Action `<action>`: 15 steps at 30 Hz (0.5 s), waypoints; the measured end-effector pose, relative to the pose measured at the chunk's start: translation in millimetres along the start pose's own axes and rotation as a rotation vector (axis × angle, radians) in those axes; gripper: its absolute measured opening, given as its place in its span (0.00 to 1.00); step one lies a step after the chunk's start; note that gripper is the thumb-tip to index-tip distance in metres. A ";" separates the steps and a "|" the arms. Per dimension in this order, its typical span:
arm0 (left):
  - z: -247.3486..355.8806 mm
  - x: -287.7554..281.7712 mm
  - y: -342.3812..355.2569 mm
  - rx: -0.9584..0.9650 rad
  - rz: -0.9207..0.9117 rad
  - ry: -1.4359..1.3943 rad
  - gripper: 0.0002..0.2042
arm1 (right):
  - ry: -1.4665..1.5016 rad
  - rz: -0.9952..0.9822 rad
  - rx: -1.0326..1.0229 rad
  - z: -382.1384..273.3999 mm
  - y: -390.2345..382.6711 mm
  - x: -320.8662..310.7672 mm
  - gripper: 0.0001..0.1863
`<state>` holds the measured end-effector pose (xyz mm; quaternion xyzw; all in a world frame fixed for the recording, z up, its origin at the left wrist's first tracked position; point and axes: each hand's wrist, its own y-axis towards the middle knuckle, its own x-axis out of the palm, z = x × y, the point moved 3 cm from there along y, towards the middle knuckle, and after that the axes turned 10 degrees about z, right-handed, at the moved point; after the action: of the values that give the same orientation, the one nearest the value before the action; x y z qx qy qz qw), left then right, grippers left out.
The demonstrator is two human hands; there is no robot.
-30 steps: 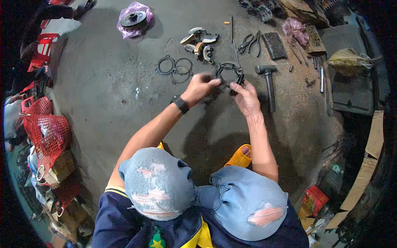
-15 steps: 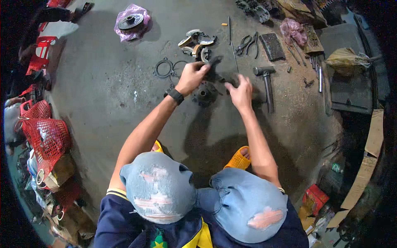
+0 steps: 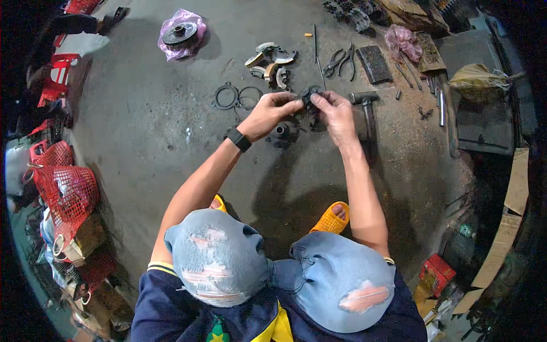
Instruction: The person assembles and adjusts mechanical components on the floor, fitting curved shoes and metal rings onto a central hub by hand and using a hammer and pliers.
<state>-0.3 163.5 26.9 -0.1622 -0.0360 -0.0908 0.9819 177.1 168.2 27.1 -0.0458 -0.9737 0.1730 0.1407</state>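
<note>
Both hands are on one piece: left hand (image 3: 266,117) and right hand (image 3: 338,117) pinch a dark part (image 3: 310,97) between thumbs and fingertips. It's mid-floor, between the basket-lined left edge of the floor (image 3: 142,119) and the cluttered right edge, beside the dark hub (image 3: 280,130). Outline hard to read at this angle.

Risks, my read:
- Slip. Fingertip hold only, dark uneven part; uneven pressure could twist it out. Likely landing: hub or bare floor, so chips or dents.
- Pinch. Fingertips sit close together; if anything on the part shifts, skin gets caught.
- Grit. Brown crumbs (image 3: 407,128) scatter toward the right edge; a dropped part could pick some up.
- Right side crowded. Hammer (image 3: 370,122) is just beside the right hand; a wide swing could catch it.
- Left side: thin flat ring (image 3: 215,97) near the left hand, easy to drag or bend with a careless sweep.
</note>
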 end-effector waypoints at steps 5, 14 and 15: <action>-10.8 6.0 -8.9 -0.093 -0.018 -0.102 0.18 | 0.015 -0.040 -0.006 13.9 -9.4 -2.9 0.07; -17.3 9.8 -14.8 0.297 0.161 0.376 0.14 | -0.071 0.089 -0.038 14.9 -26.4 -0.3 0.07; -12.6 11.9 -15.7 0.352 0.135 0.408 0.13 | -0.175 0.079 -0.053 11.9 -26.9 0.2 0.09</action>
<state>8.9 142.8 21.1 0.0306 0.1583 -0.0485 0.9857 172.4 139.2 25.8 -0.0727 -0.9840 0.1560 0.0470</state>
